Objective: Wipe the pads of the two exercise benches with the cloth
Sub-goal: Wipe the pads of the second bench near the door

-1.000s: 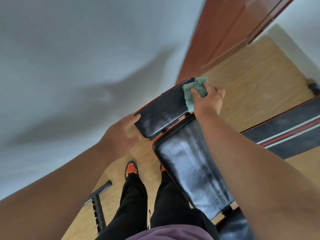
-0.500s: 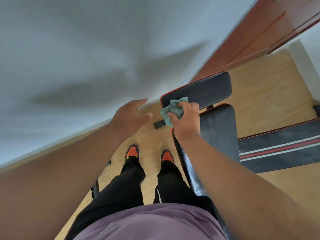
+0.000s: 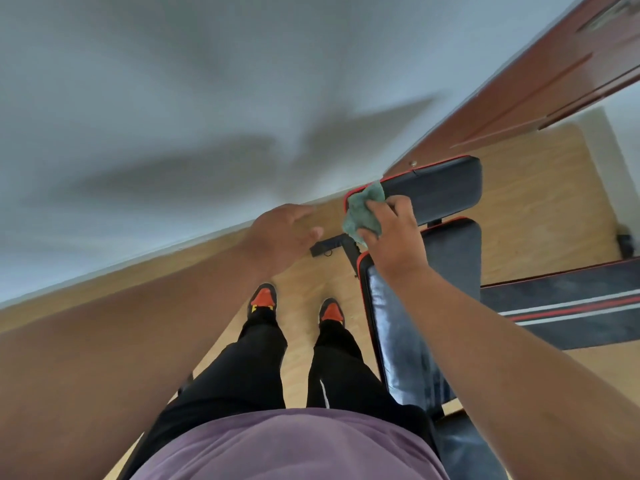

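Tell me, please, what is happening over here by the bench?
A person stands beside a black exercise bench, wiping it. Their right hand grips a bunched green cloth against the near corner of the small end pad. The left hand hovers open over the wooden floor, touching nothing. The long pad lies under the right forearm.

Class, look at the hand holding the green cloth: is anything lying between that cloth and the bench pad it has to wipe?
Nothing visible. The right hand grips the cloth at the near corner of the small black pad, which shows bare.
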